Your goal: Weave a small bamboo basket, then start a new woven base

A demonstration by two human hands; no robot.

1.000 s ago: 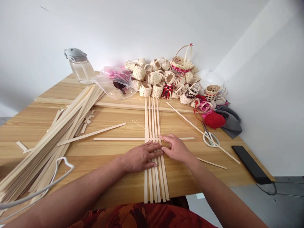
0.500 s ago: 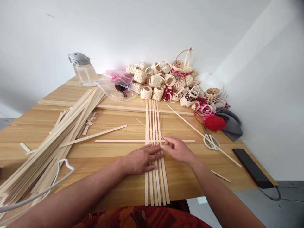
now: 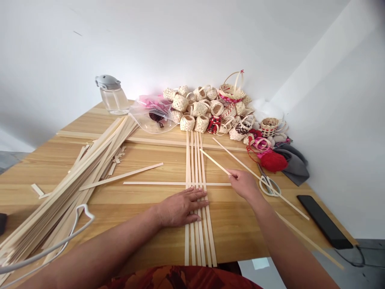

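Observation:
Several pale flat weaving strips (image 3: pixel 207 237) lie side by side, running away from me across the table. Pressed flat over them is my left hand (image 3: pixel 180 206), its fingers spread. One strip (image 3: pixel 155 183) crosses these at a right angle just beyond my fingertips. To the right, my right hand (image 3: pixel 245 184) pinches another thin strip (image 3: pixel 215 161) between thumb and fingers. That held strip slants; its far end is over the lengthwise strips, and its near end passes beneath my forearm and past the table edge.
A heap of strips (image 3: pixel 60 200) covers the left side, near a white cable (image 3: pixel 86 212). Small woven baskets (image 3: pixel 200 108) are piled at the back, beside a plastic bag (image 3: pixel 150 122) and a bottle (image 3: pixel 112 96). Rightward are red yarn (image 3: pixel 273 160), scissors (image 3: pixel 270 187) and a phone (image 3: pixel 324 222).
My right hand has moved right and slightly away from my left hand, drawing the pinched strip rightward with it. My left hand stays flat on the lengthwise strips. The view has tilted slightly.

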